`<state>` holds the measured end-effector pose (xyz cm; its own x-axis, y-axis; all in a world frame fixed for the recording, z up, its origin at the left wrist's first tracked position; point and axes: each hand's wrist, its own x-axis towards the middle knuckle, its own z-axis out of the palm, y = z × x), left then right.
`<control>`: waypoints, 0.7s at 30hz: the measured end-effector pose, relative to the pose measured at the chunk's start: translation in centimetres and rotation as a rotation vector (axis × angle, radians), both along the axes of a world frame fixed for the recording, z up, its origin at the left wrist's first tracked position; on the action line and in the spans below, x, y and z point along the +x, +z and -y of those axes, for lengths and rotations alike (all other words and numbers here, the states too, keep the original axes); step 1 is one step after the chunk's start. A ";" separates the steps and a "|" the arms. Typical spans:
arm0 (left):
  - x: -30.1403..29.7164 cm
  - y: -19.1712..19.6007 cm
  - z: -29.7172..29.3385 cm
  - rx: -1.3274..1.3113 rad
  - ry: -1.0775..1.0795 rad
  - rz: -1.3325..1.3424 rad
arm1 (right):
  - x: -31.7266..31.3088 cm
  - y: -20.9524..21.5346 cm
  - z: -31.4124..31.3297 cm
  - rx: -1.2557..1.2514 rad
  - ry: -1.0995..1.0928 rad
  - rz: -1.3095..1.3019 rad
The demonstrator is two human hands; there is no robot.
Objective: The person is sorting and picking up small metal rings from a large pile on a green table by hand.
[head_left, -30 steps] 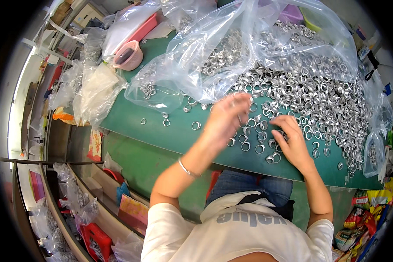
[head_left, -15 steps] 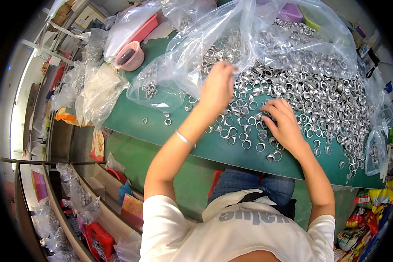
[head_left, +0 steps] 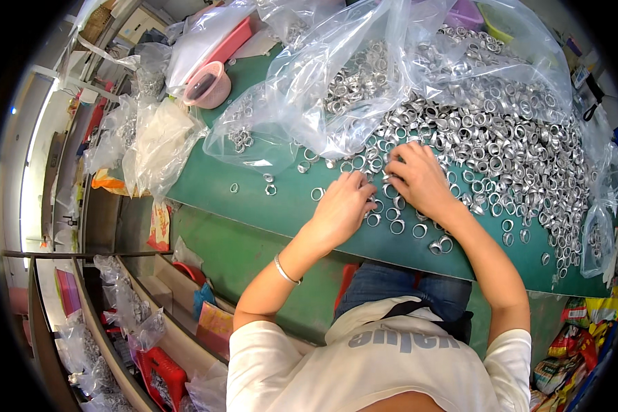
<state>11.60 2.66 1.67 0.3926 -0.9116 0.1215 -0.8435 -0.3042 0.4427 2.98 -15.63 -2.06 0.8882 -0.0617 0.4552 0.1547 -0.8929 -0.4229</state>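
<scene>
Cup: pink, at the table's (head_left: 288, 206) far left, a dark object inside; a wide sweep of the left arm could tip it.
Stray rings (head_left: 270, 190): a few lie well apart from the pile; they could be missed, or brushed off the near edge by a sleeve or forearm.
Clear bag (head_left: 299, 82): draped over part of the rings; a finger catching its loose film could drag it and scatter them.
Left hand (head_left: 340, 209): fingers curled among rings near the edge; whether the grip holds one is hidden. A slip here could send a ring to the floor.
Right hand (head_left: 422, 180): fingers bent down onto rings, just beside the left; its hold cannot be told. Working so close, the hands could knock each other.
Near rings (head_left: 445, 244): under the right forearm's side, close to the edge; a nudge could roll them off.
Pile (head_left: 487, 141): heaped rings fill the right; pulling from its front could start a slide.
</scene>
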 end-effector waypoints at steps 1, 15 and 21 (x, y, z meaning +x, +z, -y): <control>0.0 -0.6 -0.4 0.003 -0.015 0.001 | -0.2 0.2 0.2 -0.005 -0.007 0.004; 1.1 -0.8 -1.4 -0.061 -0.017 -0.193 | -5.7 2.6 3.0 1.770 0.096 -0.154; 1.3 -0.6 -0.8 -0.329 0.162 -0.687 | -5.7 3.9 0.6 1.156 -0.078 -0.426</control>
<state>12.87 3.50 1.10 0.6030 -0.7957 0.0568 -0.3036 -0.1631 0.9387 -2.68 -16.26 1.87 0.9282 -0.2952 -0.2265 -0.2252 0.0386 -0.9735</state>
